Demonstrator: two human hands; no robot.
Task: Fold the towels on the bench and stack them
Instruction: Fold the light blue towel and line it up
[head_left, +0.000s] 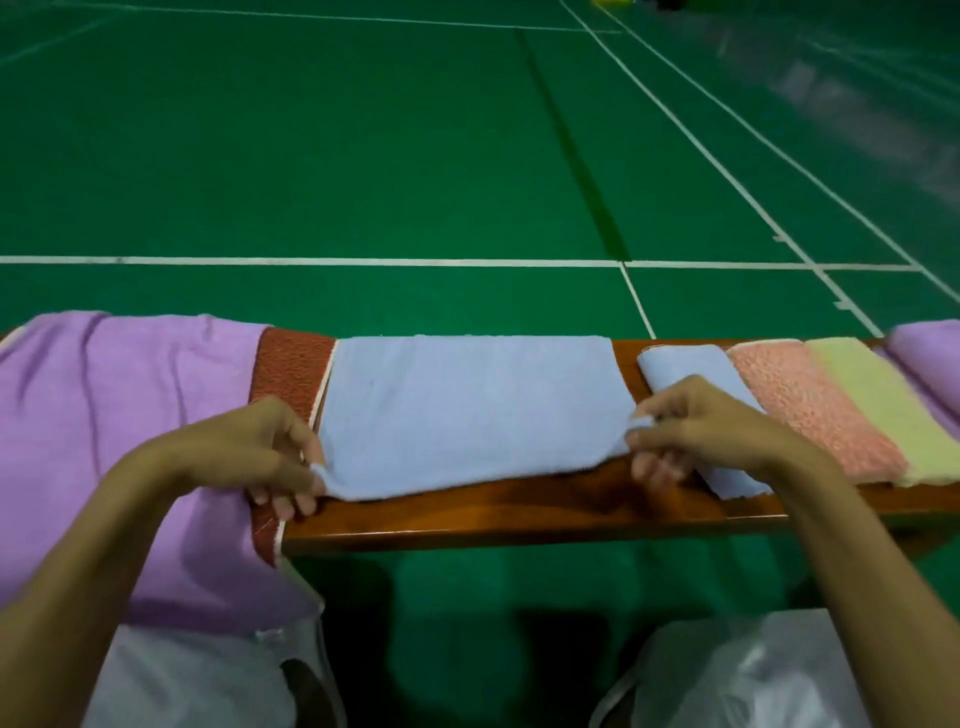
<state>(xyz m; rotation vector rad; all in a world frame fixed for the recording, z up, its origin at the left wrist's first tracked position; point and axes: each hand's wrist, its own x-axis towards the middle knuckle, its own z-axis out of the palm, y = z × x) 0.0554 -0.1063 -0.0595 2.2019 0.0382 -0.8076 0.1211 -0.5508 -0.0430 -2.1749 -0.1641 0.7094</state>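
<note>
A light blue towel (467, 410) lies spread flat across the middle of the wooden bench (519, 514). My left hand (260, 452) pinches its near left corner, lifted slightly off the wood. My right hand (691, 426) pinches its near right corner. To the right lie a folded blue towel (685, 364), a pink towel (810, 405) and a pale yellow towel (883, 400), side by side. A purple towel (119, 415) drapes over the bench's left end, with a red-brown towel (291, 364) beside it.
Another purple cloth (930, 348) sits at the far right end of the bench. Green court floor (415, 156) with white lines stretches beyond. Two pale plastic bags (753, 675) sit on the floor below the bench's near side.
</note>
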